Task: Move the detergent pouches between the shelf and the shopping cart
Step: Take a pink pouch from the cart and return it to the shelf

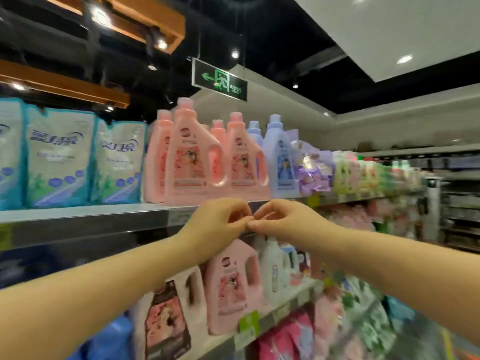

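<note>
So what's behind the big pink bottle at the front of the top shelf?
A second pink bottle stands behind the big pink bottle, partly hidden; anything deeper is covered.

Supermarket aisle, tiered shelves (85,214) packed with detergent pouches (59,157) and pink bottles (192,162), shelf-edge price tags (249,322), hanging green exit sign (219,79)

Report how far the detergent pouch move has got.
Done: nothing visible; no cart is in view. In hand: no pouch; the left hand and right hand meet fingertip to fingertip, fingers curled, in front of the shelf. Left: the blue-and-white pouches stand on it, untouched.
</note>
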`<state>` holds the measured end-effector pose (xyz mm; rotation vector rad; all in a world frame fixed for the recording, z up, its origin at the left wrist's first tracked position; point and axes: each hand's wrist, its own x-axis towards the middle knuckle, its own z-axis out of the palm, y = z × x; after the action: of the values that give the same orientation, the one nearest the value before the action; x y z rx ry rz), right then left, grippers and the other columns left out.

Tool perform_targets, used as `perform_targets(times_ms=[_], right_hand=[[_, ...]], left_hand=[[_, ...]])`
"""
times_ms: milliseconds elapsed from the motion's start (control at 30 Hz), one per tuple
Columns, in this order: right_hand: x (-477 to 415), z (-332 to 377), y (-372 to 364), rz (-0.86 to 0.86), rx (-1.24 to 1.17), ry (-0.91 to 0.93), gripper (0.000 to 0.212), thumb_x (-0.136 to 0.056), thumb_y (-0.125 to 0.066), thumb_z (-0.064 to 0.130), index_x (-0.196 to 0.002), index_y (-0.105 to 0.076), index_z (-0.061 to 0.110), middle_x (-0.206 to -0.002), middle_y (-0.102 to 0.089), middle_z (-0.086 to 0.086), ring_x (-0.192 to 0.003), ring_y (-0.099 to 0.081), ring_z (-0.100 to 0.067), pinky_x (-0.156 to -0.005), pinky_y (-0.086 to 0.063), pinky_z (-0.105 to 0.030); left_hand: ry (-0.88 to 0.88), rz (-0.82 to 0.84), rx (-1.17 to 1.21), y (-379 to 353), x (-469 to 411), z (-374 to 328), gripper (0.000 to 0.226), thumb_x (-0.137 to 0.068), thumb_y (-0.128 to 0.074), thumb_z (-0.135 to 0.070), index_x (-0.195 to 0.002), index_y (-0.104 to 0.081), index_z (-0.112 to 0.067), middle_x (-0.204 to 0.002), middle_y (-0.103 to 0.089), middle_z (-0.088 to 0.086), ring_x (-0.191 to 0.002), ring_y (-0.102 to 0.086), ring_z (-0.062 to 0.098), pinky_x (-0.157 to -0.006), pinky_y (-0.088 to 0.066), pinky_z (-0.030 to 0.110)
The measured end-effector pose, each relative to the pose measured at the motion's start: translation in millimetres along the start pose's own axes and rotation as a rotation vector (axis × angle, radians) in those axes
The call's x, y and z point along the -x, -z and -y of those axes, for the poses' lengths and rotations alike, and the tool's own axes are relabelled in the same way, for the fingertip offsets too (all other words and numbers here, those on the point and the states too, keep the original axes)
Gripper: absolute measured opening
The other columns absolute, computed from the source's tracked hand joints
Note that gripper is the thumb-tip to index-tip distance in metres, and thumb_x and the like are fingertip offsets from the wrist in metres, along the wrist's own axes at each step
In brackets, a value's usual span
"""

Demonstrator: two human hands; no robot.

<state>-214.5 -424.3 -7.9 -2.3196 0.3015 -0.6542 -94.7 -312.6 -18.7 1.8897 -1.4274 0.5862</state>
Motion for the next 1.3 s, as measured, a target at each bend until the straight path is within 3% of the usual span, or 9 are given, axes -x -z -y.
perform_targets(times_ms=[133,300,400,533,667,800,933,1133,1300], right_hand=[[30.1,-110.5,78.9,-0.158,0.057,-0.133,0.021,-0.081,-0.069,0.036,-0.095,-0.065,0.021,-0.091,-0.067,0.005,-0.079,-0.062,-0.010,-0.057,-0.048,-0.020],[74.4,-250.7,168.1,-0.324,0.164,-0.220,0.009,-0.081,-0.069,0.027,-0.076,-0.061,0.028,-0.068,-0.060,0.016,-0.060,-0.053,0.009,-0.062,-0.042,-0.015],[106.1,-332.6,219.5,-0.394,0.217,-0.311,0.009,-0.081,-0.070,0.026,-0.088,-0.065,0.024,-0.077,-0.063,0.012,-0.070,-0.055,0.004,-0.071,-0.044,-0.017],[153.2,-426.2,277.9,-0.455,0.275,-0.472,0.013,-0.080,-0.070,0.024,-0.087,-0.059,0.027,-0.077,-0.062,0.012,-0.064,-0.056,0.007,-0.068,-0.042,-0.007],[195.3,-516.9,310.8,-0.580,0.214,-0.632,0.015,-0.080,-0.070,0.022,-0.084,-0.059,0.030,-0.076,-0.065,0.015,-0.073,-0.059,0.004,-0.073,-0.042,-0.008],[217.8,-619.3,314.8,-0.731,0.027,-0.782,0.017,-0.081,-0.069,0.020,-0.091,-0.058,0.027,-0.080,-0.061,0.013,-0.067,-0.055,0.005,-0.068,-0.043,-0.010],[229.0,-722.2,298.3,-0.781,-0.141,-0.936,0.030,-0.083,-0.067,0.019,-0.109,-0.053,0.023,-0.097,-0.059,0.004,-0.084,-0.057,-0.008,-0.083,-0.046,-0.026],[251.2,-825.2,237.6,-0.712,-0.312,-1.215,0.054,-0.083,-0.067,0.014,-0.132,-0.043,0.013,-0.110,-0.052,-0.001,-0.093,-0.052,-0.013,-0.080,-0.041,-0.022],[284.4,-885.6,177.7,-0.628,-0.328,-1.425,0.051,-0.084,-0.066,0.012,-0.130,-0.043,0.008,-0.107,-0.053,0.002,-0.100,-0.051,-0.016,-0.087,-0.043,-0.029]], left_hand=[[-0.129,0.092,0.131,-112.3,-47.8,-66.1,0.008,-0.085,-0.060,-0.024,-0.078,-0.063,-0.024,-0.073,-0.061,-0.006,-0.065,-0.051,0.006,-0.068,-0.040,0.027],[-0.255,0.236,0.443,-273.3,-98.1,-154.2,0.008,-0.082,-0.062,-0.036,-0.077,-0.058,-0.032,-0.064,-0.062,-0.011,-0.054,-0.053,-0.001,-0.061,-0.044,0.023],[-0.369,0.273,0.601,-373.1,-125.0,-207.5,0.016,-0.071,-0.052,-0.053,-0.083,-0.051,-0.043,-0.074,-0.063,-0.016,-0.072,-0.057,-0.005,-0.069,-0.040,0.011],[-0.382,0.360,0.729,-511.0,-149.2,-261.8,0.040,-0.075,-0.049,-0.047,-0.109,-0.053,-0.027,-0.096,-0.060,-0.010,-0.085,-0.056,0.002,-0.080,-0.040,0.012],[-0.276,0.477,0.785,-629.7,-146.2,-298.2,0.051,-0.075,-0.050,-0.046,-0.118,-0.053,-0.019,-0.109,-0.056,-0.007,-0.093,-0.056,0.008,-0.085,-0.038,0.012],[-0.177,0.576,0.768,-719.9,-130.1,-319.4,0.046,-0.078,-0.054,-0.034,-0.122,-0.051,-0.019,-0.113,-0.055,-0.008,-0.099,-0.053,0.008,-0.087,-0.038,0.020],[-0.063,0.647,0.707,-804.2,-105.7,-319.2,0.047,-0.085,-0.061,-0.027,-0.129,-0.045,-0.018,-0.122,-0.051,-0.004,-0.099,-0.051,0.010,-0.085,-0.035,0.018],[0.149,0.855,0.572,-916.3,-30.7,-303.5,0.080,-0.077,-0.070,-0.027,-0.143,-0.028,-0.009,-0.138,-0.040,0.015,-0.126,-0.041,0.029,-0.106,-0.033,0.036],[0.068,1.151,0.599,-980.3,50.6,-296.7,0.098,-0.068,-0.060,-0.054,-0.143,-0.025,-0.003,-0.141,-0.038,0.020,-0.126,-0.036,0.024,-0.102,-0.025,0.024]])
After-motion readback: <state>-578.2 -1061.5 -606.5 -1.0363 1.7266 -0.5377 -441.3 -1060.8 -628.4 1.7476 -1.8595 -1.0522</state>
